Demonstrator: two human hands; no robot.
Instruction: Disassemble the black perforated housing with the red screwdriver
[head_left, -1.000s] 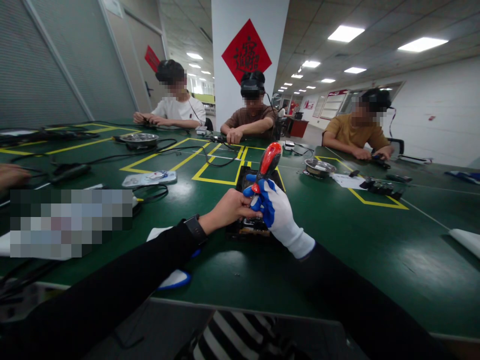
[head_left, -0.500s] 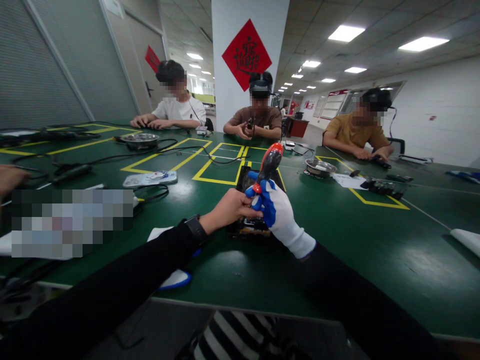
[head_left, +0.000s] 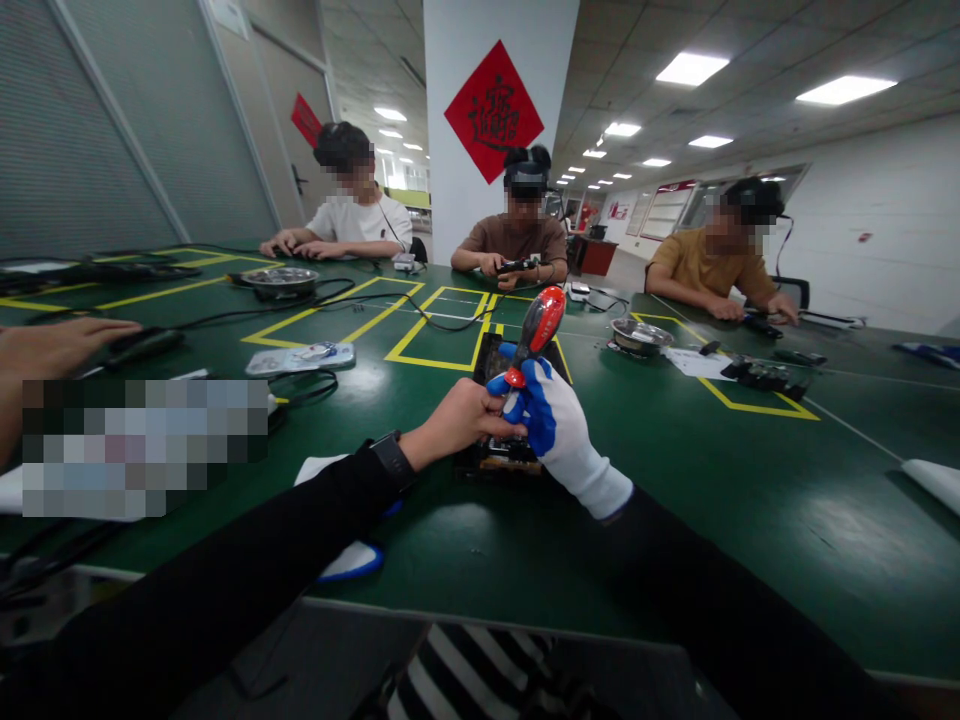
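My right hand (head_left: 561, 422), in a white and blue glove, is closed round the lower handle of a red and black screwdriver (head_left: 541, 322). The handle points up and leans slightly right. My bare left hand (head_left: 469, 420), with a dark watch on the wrist, has its fingers pinched together beside the glove, near the screwdriver's lower end. What its fingertips hold, if anything, is hidden. Under both hands lies a black device with an open frame (head_left: 495, 462) on the green table. The screwdriver's tip is out of sight behind my fingers.
A phone (head_left: 300, 358) lies left of the device, and a white and blue glove (head_left: 351, 560) lies by my left forearm. Metal bowls (head_left: 279, 280) and cables are farther off. Black parts (head_left: 766, 376) stand at right. Three people sit opposite; another person's hand (head_left: 71, 345) is at left.
The screwdriver handle has turned about its length, showing more red. My hands stay in nearly the same place. At left, another person's hand has reached farther in.
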